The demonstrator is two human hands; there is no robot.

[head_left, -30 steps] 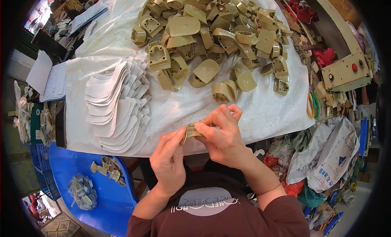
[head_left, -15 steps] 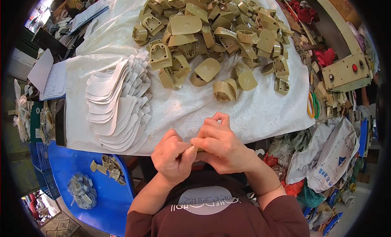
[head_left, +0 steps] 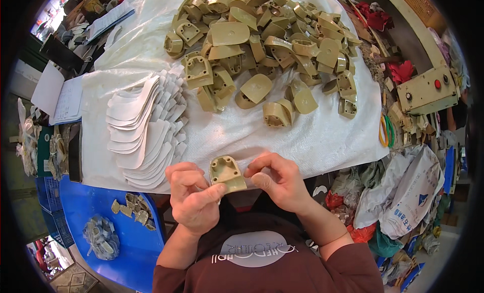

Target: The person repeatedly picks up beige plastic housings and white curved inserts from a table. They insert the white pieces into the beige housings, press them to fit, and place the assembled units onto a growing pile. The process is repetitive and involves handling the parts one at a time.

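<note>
My left hand (head_left: 194,197) is closed on a tan plastic shoe heel (head_left: 225,172), its hollow side with several small holes facing up. The thumb presses on its near edge. Just right of the heel, my right hand (head_left: 277,182) has loosely bent fingers, the thumb and forefinger slightly apart; I see nothing between them. Beyond my hands, a big pile of similar heels (head_left: 254,89) lies on the white woven sheet (head_left: 338,137). To the left, thin white curved pieces (head_left: 133,124) are stacked in overlapping rows.
At the lower left stands a blue plastic stool or tray (head_left: 96,192) with a few tan pieces and a clear bag of parts (head_left: 102,237). An open notebook (head_left: 68,99) lies far left. On the right are a beige control box (head_left: 428,90) and white plastic bags (head_left: 411,194).
My hands, earlier together over a mostly covered piece, have moved apart. My left hand has turned the heel into view; my right hand has drawn slightly to the right.
</note>
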